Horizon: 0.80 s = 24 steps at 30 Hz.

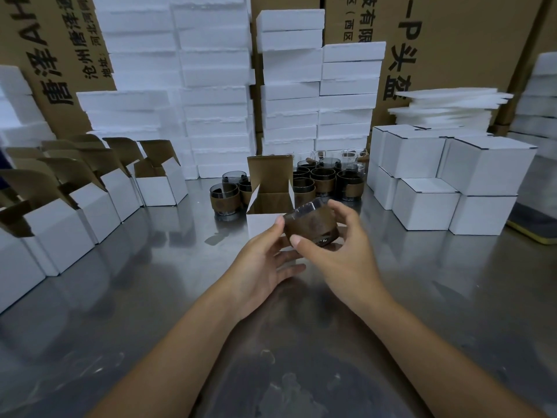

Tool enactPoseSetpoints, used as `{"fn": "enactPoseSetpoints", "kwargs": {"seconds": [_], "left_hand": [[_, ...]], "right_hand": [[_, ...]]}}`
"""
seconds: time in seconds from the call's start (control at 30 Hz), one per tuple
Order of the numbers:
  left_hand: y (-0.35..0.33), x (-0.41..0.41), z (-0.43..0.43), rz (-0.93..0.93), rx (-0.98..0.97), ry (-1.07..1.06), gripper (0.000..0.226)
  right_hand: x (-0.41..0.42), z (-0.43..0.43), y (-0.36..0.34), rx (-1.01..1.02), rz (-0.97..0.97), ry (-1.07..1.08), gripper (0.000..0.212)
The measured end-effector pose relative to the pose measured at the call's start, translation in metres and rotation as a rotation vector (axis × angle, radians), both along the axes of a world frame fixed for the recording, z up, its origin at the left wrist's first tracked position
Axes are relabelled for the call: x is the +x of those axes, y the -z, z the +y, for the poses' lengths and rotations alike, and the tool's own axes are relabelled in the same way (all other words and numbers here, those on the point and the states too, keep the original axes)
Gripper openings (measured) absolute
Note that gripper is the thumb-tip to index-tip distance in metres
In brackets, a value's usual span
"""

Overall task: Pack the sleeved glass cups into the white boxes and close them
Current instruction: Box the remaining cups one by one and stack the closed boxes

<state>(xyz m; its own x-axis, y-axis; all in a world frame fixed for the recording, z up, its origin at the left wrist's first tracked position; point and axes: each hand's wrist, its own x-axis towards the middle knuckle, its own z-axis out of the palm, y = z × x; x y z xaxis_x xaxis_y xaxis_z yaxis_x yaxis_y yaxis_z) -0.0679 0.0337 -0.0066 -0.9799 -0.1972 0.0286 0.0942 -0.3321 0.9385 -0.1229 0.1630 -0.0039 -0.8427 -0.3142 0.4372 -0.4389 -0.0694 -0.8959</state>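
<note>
A glass cup with a brown sleeve (pixel 310 226) is tilted in the air just in front of an open white box (pixel 265 203) at the table's middle. My right hand (pixel 337 254) grips the cup with fingers over its top and thumb on its near side. My left hand (pixel 265 260) touches the cup's left edge with its fingertips, fingers fairly straight. The box's brown lid flap stands upright behind the opening. More sleeved cups (pixel 324 181) stand clustered behind the box.
A row of open white boxes (pixel 90 203) runs along the left. Closed white boxes (pixel 446 179) are stacked at the right. White foam blocks (pixel 217 95) and big cardboard cartons (pixel 452 40) fill the back. The steel table (pixel 150 297) spreads in front.
</note>
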Motion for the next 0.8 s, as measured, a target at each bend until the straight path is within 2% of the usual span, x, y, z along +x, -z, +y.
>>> {"fn": "enactPoseSetpoints", "kwargs": {"seconds": [0.13, 0.3, 0.6, 0.73, 0.8], "left_hand": [[-0.0009, 0.0010, 0.0016, -0.026, 0.044, 0.061, 0.040], [-0.0023, 0.0023, 0.0032, -0.013, 0.100, 0.090, 0.045], [-0.0032, 0.0039, 0.0032, 0.008, 0.077, 0.044, 0.046], [-0.0075, 0.0081, 0.0039, 0.050, -0.029, 0.042, 0.037], [-0.0079, 0.0096, 0.0041, 0.070, -0.085, 0.022, 0.041]], "right_hand": [[0.0014, 0.0013, 0.0007, 0.131, 0.256, 0.137, 0.071], [0.0036, 0.0025, 0.0025, 0.246, 0.423, 0.190, 0.076], [0.0032, 0.0016, 0.0031, 0.234, 0.470, 0.200, 0.076], [0.0011, 0.0004, 0.0059, 0.236, 0.465, 0.183, 0.081], [-0.0003, 0.0003, 0.0072, 0.242, 0.465, 0.176, 0.081]]}}
